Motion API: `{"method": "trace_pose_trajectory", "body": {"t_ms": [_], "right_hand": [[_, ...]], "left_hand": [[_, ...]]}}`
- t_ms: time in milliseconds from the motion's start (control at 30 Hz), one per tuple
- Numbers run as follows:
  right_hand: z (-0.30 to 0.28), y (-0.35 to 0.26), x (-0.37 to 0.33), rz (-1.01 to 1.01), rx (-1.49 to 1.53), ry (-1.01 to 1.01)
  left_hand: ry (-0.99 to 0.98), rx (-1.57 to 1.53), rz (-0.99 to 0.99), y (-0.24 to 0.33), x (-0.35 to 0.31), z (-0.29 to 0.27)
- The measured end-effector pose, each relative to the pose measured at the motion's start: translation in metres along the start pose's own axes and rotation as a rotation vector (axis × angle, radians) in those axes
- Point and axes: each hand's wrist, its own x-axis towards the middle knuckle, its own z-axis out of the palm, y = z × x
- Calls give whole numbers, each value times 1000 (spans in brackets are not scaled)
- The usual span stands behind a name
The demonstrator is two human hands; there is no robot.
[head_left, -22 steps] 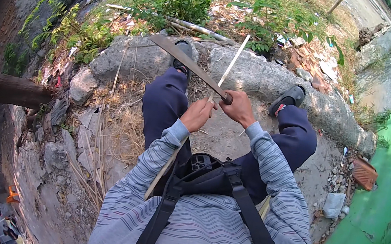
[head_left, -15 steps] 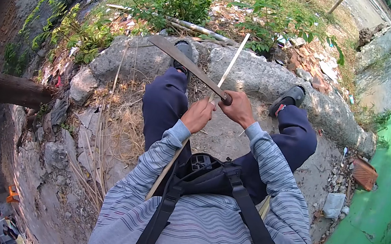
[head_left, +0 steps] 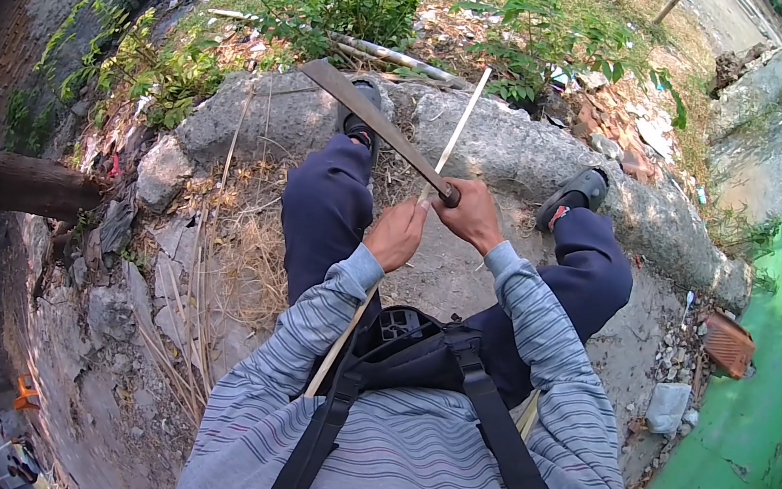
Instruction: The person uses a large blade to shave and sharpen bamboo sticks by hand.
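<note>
- Machete [head_left: 369, 122] has angled slightly more forward, the bamboo strip [head_left: 464, 119] a touch steeper; they still cross, so blade and strip remain engaged.
- Right hand [head_left: 473, 214]: closed round the machete's handle.
- Left hand [head_left: 398, 233]: fingers closed on the strip, which runs from beyond the blade back past my left forearm to my waist.
- Count: one machete, one strip held, two black clogs [head_left: 575, 197], one terracotta block [head_left: 729, 346].
</note>
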Motion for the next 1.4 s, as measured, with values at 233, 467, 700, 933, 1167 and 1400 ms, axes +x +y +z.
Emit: {"method": "trace_pose_trajectory", "body": {"t_ms": [233, 467, 700, 933, 1167, 1400], "right_hand": [[10, 6, 1, 47, 44, -87], [8, 13, 11, 91, 33, -72], [17, 16, 4, 27, 46, -47], [8, 31, 24, 81, 77, 73], [10, 16, 8, 14, 31, -24], [-3, 22, 17, 70, 4, 78]], "left_hand": [[0, 24, 35, -2, 2, -1], [-12, 25, -76, 9, -11, -4], [-56, -74, -64, 0, -3, -7], [-157, -197, -113, -1, -10, -6], [-19, -125, -49, 2, -6, -12], [14, -30, -26, 23, -10, -22]]}}
